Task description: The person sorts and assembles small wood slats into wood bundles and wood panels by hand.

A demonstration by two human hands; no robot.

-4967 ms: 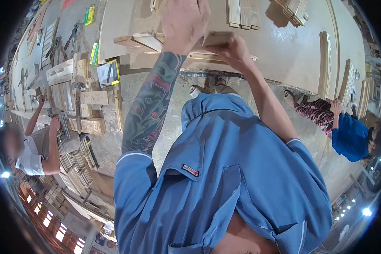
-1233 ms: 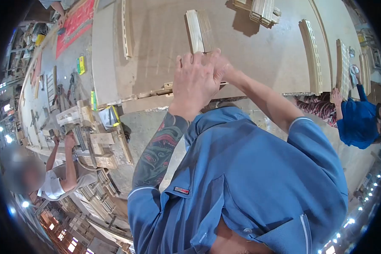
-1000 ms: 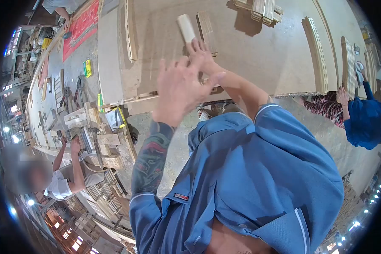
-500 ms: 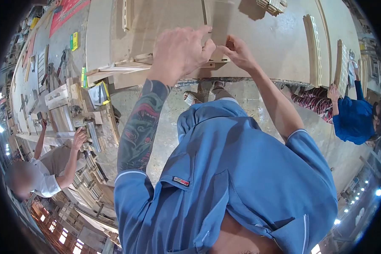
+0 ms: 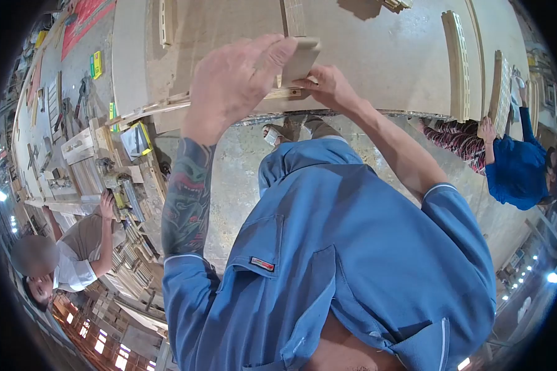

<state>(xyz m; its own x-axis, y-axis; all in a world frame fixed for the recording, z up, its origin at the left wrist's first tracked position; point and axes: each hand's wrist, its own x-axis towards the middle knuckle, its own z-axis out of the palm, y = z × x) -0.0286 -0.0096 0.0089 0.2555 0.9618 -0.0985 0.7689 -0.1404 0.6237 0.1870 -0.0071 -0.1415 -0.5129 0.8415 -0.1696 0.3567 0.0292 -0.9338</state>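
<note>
A short flat wooden piece [image 5: 301, 60] is held up between my hands above the front edge of the workbench. My left hand [image 5: 232, 80] closes on its left side, thumb along the edge; the other fingers are partly hidden. My right hand [image 5: 333, 86] is closed at the lower end of the piece, fingertips pinched there. Just beneath, a narrow wooden strip [image 5: 284, 93] with a dark hole lies along the bench edge, running left behind my left hand. Farther back, another wooden strip [image 5: 294, 17] points away from me.
The workbench [image 5: 377, 74] carries slotted wooden bars [image 5: 457, 65] on the right and a thin bar [image 5: 164, 23] on the left. A person in blue [image 5: 517, 164] handles slatted wood at right. Another person [image 5: 77, 269] works among tools and wood pieces at left.
My left hand has shifted left and slightly down. The wooden piece, mostly hidden before, now shows its flat face between my hands. My right hand has moved a little left and down.
</note>
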